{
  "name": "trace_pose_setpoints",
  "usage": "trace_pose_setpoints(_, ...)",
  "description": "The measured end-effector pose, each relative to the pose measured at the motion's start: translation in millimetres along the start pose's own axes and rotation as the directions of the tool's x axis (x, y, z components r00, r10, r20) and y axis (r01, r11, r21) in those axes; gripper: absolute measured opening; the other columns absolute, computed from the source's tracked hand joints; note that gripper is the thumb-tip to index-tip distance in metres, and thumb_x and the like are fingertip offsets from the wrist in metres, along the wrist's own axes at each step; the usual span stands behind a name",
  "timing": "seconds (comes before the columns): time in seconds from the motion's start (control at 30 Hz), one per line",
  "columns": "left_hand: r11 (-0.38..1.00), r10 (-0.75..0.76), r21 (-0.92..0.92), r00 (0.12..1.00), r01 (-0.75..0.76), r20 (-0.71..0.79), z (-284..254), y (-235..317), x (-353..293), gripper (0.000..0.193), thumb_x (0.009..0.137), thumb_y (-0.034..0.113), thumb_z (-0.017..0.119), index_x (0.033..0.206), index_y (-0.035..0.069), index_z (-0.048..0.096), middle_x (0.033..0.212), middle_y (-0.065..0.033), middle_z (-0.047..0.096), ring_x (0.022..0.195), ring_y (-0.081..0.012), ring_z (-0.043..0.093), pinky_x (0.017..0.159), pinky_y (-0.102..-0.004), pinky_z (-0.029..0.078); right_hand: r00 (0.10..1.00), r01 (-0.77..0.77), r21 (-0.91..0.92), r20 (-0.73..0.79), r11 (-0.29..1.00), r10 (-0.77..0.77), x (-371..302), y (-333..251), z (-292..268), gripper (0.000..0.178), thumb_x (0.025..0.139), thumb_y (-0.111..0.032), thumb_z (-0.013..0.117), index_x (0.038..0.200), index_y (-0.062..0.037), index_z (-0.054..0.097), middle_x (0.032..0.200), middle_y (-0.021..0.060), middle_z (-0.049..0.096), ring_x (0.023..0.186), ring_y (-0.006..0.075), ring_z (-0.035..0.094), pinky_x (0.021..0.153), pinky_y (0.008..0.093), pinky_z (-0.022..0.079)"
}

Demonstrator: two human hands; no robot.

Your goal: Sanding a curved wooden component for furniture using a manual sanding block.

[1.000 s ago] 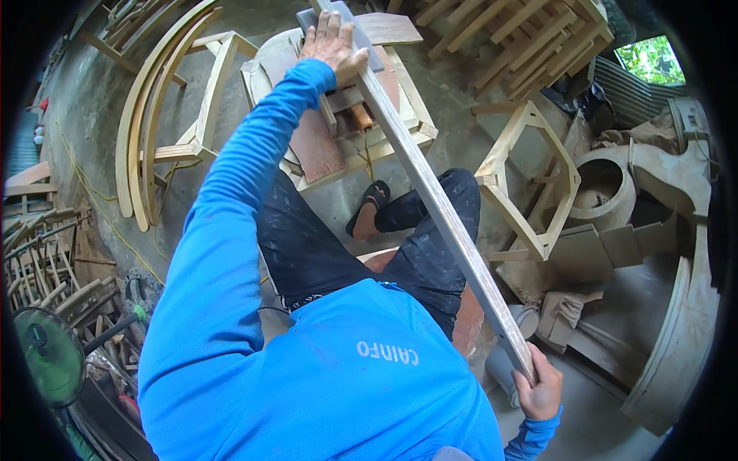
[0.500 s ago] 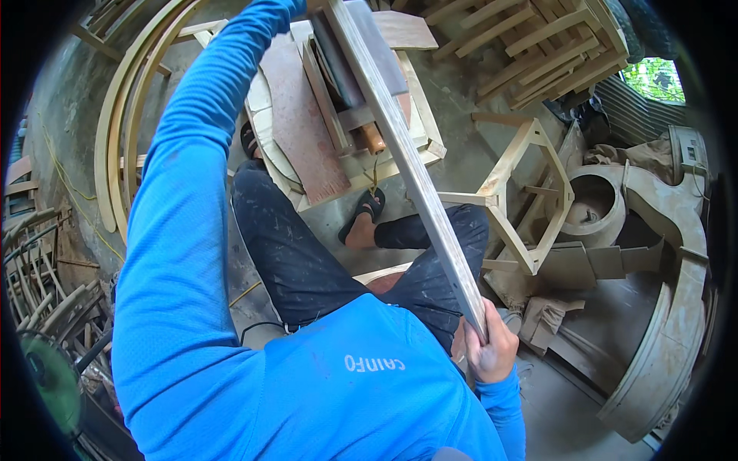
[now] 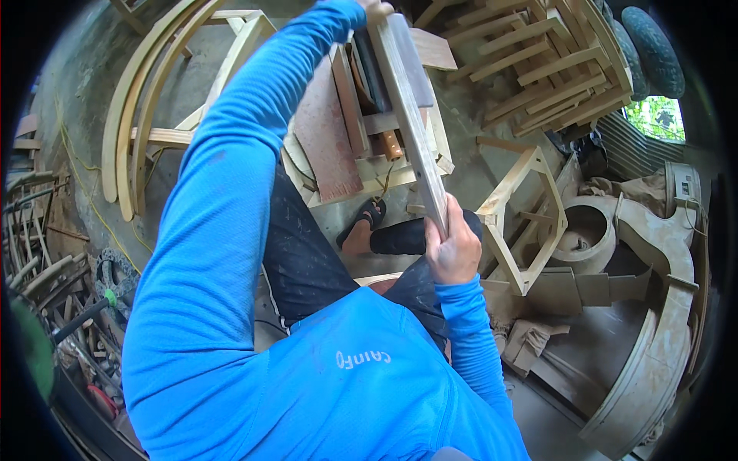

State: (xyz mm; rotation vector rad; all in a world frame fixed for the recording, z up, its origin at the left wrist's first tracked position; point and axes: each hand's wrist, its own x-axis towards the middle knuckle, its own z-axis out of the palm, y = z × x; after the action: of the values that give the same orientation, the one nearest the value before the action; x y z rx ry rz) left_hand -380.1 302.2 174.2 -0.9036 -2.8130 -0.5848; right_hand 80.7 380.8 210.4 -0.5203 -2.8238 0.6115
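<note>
A long wooden strip [image 3: 407, 107] slants from the top of the view down toward my right thigh. My left hand [image 3: 375, 9] is closed around its far end, partly cut off by the top edge. Round the near end, my right hand [image 3: 455, 250] is wrapped with the thumb along one side. Just left of and under the strip is a wooden-framed fixture with a dark curved band [image 3: 369, 73] and an orange cylinder [image 3: 391, 146] with a cord. A reddish board [image 3: 327, 146] lies beside it on a pale wooden frame [image 3: 400, 178].
Curved wooden pieces [image 3: 127, 107] lean at the left. Stacked wooden frames [image 3: 538, 61] fill the far right, and a hexagonal frame [image 3: 500, 234] stands nearer. Beyond it sits a dusty machine housing [image 3: 588, 234] with a round opening. A green fan [image 3: 31, 346] is at lower left.
The wooden strip has slid away from me, its near end shifting up and left with my right hand. My left hand has moved right and shows at the top. The view has shifted slightly.
</note>
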Motion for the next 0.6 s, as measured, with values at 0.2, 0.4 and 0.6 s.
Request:
trace_pose_setpoints(0.2, 1.000, 0.006, -0.003, 0.995, -0.007, -0.097, 42.2, 68.0, -115.9, 0.092, 0.087, 0.050, 0.064, 0.158, 0.001, 0.031, 0.167, -0.0297, 0.012, 0.158, -0.0444, 0.004, 0.128, -0.0519, 0.013, 0.996, 0.062, -0.010, 0.060, 0.998, -0.062, -57.8, 26.4, -41.0, 0.049, 0.092, -0.015, 0.070, 0.138, -0.0090, 0.056, 0.107, 0.0242, 0.072, 0.090, 0.0443, 0.071, 0.072, 0.0481, 0.058)
trace_pose_setpoints(0.4, 0.989, 0.026, -0.147, 0.998, -0.034, -0.061, 35.0, 182.7, -258.3, 0.093, 0.084, 0.046, 0.065, 0.154, -0.005, 0.034, 0.166, -0.0305, 0.012, 0.158, -0.0460, 0.000, 0.127, -0.0568, 0.010, 0.986, 0.103, -0.048, 0.136, 0.994, -0.095, -174.7, 78.5, -104.3, 0.050, 0.082, -0.007, 0.076, 0.130, -0.0024, 0.062, 0.100, 0.0217, 0.068, 0.085, 0.0386, 0.065, 0.075, 0.0438, 0.054)
trace_pose_setpoints(0.6, 0.983, 0.022, -0.182, 0.998, -0.031, -0.053, 37.4, 185.8, -259.8, 0.092, 0.086, 0.048, 0.064, 0.155, -0.003, 0.032, 0.166, -0.0300, 0.013, 0.157, -0.0462, -0.002, 0.126, -0.0589, 0.007, 0.991, 0.021, -0.043, 0.132, 0.999, -0.015, -170.8, 72.7, -119.5, 0.046, 0.078, -0.003, 0.077, 0.122, 0.0007, 0.067, 0.096, 0.0188, 0.061, 0.085, 0.0367, 0.063, 0.074, 0.0426, 0.053)
